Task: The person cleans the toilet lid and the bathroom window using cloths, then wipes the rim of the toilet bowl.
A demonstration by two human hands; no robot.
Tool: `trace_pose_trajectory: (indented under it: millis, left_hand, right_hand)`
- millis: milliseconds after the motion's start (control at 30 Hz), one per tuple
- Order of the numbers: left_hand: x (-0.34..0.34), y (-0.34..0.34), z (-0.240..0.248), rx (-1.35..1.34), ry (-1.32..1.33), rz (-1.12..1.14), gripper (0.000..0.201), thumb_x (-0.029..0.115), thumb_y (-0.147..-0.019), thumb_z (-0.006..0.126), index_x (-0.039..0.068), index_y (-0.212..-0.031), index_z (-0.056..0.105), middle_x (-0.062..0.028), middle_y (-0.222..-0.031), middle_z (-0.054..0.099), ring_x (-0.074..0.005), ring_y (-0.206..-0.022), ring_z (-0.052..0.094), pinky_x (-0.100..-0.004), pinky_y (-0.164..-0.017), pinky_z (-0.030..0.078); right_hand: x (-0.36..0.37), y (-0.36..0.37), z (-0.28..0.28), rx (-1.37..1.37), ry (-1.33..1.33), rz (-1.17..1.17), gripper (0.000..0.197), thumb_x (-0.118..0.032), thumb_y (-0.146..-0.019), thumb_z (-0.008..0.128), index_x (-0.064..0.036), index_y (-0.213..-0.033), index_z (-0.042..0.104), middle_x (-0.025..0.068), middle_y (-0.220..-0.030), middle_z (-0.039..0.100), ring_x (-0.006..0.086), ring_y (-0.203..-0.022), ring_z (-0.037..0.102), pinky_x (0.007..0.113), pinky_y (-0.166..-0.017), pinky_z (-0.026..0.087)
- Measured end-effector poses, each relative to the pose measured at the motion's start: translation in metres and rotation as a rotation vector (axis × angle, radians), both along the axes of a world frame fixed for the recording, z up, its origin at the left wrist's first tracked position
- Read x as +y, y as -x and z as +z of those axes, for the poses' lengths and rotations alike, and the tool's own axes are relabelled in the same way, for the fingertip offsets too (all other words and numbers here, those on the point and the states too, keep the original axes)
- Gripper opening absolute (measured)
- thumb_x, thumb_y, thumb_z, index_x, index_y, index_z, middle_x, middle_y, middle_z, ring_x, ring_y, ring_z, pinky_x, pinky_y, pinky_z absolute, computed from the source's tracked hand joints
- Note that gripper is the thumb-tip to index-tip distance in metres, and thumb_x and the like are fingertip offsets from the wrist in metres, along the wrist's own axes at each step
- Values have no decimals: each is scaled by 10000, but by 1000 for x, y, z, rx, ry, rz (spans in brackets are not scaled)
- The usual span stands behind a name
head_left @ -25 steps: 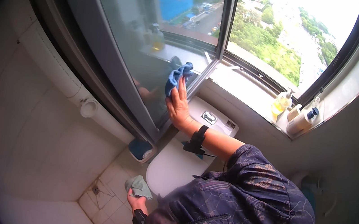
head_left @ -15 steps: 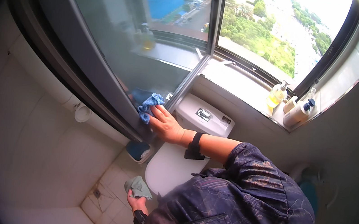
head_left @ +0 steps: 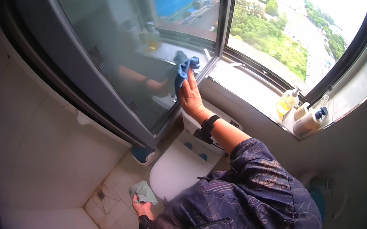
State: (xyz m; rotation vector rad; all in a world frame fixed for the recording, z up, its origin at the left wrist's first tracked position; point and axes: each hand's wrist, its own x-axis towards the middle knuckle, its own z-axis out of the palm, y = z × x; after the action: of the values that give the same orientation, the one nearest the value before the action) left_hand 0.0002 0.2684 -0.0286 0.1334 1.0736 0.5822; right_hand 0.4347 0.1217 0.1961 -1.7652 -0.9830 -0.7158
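Right hand (head_left: 189,97) raised, fingers fairly extended; its grip has hold of a crumpled blue fabric cloth (head_left: 184,72), pressed against the large grey-framed glass pane (head_left: 124,37) near its right edge. Arm and cloth reflected in the pane. Black band (head_left: 208,126) round the wrist.

Left hand (head_left: 139,207) low, grip closed round a bunched grey-green fabric cloth (head_left: 144,192), above the pale tiled floor (head_left: 121,217). Just beside it, a white toilet with lid down (head_left: 178,171).

White windowsill (head_left: 247,89), right: clear pump bottle of yellow liquid (head_left: 286,102); near it, white bottle with dark-blue pump (head_left: 307,123).
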Motion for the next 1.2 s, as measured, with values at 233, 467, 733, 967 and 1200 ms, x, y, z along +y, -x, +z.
trace_pose_trajectory:
  millis: [233, 467, 733, 967, 1200]
  left_hand:
    - [-3, 0, -11, -55, 46, 62, 373, 296, -855, 512, 63, -1140, 573, -76, -1174, 579, -277, -1102, 525, -421, -970, 382]
    - [-14, 3, 15, -65, 84, 92, 385, 286, -866, 490, 50, -1163, 556, -89, -1201, 562, -285, -1127, 511, -423, -989, 368]
    - [-16, 3, 18, -82, 140, 202, 400, 286, -886, 471, 46, -1202, 522, -102, -1233, 539, -296, -1151, 495, -437, -1009, 354]
    - [-17, -8, 31, -96, 173, 229, 406, 264, -905, 433, 28, -1232, 478, -127, -1253, 510, -319, -1173, 467, -456, -1019, 335]
    - [-10, -1, 7, -159, 194, 228, 408, 251, -892, 464, 22, -1229, 476, -124, -1244, 517, -304, -1164, 478, -443, -1012, 343]
  right_hand:
    - [-22, -104, -18, 142, -104, -156, 578, -36, -869, 437, 1, -1398, 207, 236, -1450, 189, 383, -1331, 228, 376, -1088, 220]
    - [-39, -166, -16, 841, -186, -138, 616, -238, -900, 436, -53, -1424, 170, 265, -1388, 323, 377, -1282, 339, 370, -1034, 294]
    - [-31, -149, -30, 897, -206, -239, 471, -188, -863, 443, -24, -1296, 357, 269, -1110, 537, 364, -975, 553, 410, -823, 430]
    - [-12, -76, -45, 664, -52, -383, 284, -156, -830, 499, 0, -1067, 480, 260, -956, 593, 410, -884, 582, 432, -793, 442]
    - [-1, 2, -60, 756, -154, -236, 480, -157, -809, 560, -22, -1258, 458, 224, -1023, 612, 340, -959, 599, 369, -834, 452]
